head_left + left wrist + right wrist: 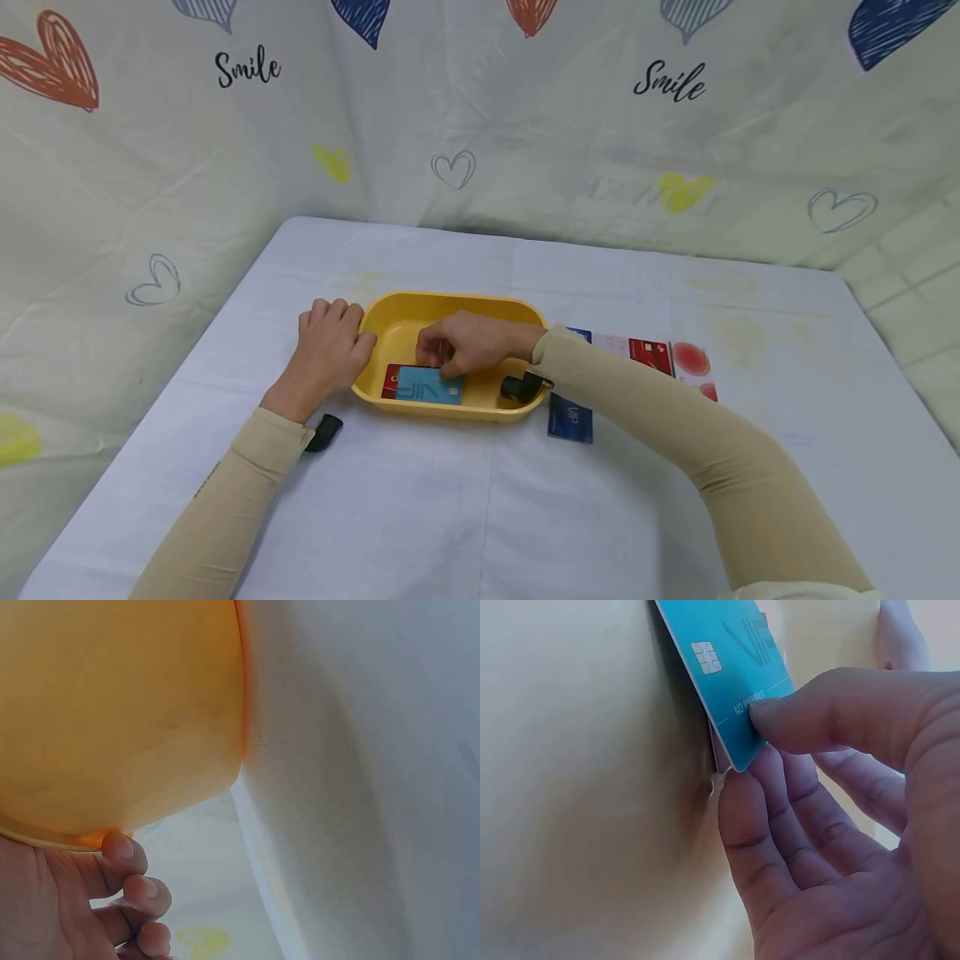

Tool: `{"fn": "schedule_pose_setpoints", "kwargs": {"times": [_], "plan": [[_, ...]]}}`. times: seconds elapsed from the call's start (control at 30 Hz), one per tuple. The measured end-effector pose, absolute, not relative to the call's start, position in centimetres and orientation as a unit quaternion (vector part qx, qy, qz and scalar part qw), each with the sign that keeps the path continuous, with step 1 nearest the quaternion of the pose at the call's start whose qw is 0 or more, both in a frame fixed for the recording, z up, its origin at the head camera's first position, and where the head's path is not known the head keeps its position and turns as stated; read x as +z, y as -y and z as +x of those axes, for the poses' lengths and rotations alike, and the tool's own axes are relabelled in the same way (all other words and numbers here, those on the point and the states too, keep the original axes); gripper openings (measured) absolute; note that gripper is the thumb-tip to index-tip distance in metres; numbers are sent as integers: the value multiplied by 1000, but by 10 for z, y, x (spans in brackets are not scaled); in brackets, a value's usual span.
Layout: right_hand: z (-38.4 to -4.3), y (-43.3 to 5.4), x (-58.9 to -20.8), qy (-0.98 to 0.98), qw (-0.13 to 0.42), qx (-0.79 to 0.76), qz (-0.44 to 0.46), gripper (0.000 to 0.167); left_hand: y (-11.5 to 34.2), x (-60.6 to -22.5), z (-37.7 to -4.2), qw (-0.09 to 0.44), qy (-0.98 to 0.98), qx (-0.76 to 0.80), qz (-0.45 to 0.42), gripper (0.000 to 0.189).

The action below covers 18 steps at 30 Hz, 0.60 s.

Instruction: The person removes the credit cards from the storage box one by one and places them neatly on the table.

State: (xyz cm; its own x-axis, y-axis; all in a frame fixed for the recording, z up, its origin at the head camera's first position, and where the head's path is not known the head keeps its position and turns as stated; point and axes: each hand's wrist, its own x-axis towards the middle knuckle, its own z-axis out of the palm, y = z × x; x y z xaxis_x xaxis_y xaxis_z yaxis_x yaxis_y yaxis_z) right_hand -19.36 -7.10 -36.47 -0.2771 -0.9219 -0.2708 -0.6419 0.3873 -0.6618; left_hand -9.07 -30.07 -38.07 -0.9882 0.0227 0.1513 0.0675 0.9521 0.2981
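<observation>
A light-blue VIP card [429, 386] with a chip lies inside a yellow plastic basin [397, 325], overlapping a red card [389, 382] near the basin's front wall. My right hand [480, 340] reaches into the basin and pinches the light-blue card by one corner. In the right wrist view, the thumb [802, 720] presses on the printed face of that card, with the fingertips behind its edge. At the basin's left end, my left hand [326, 354] grips the rim. The left wrist view shows its curled fingers [124, 855] under the rim, against the basin's outside.
To the right of the basin lie a dark blue VIP card [571, 419], a red card [651, 356] and a white card with red circles [691, 358]. The right forearm partly covers this group. A white cloth [420, 500] covers the table, with a printed curtain [525, 125] behind.
</observation>
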Motion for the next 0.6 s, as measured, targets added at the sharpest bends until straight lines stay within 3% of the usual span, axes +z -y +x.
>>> {"fn": "schedule_pose_setpoints", "kwargs": {"times": [0.6], "plan": [[-194, 68, -361, -737, 399, -253, -483, 44, 301, -383, -91, 67, 986, -152, -23, 28]]}}
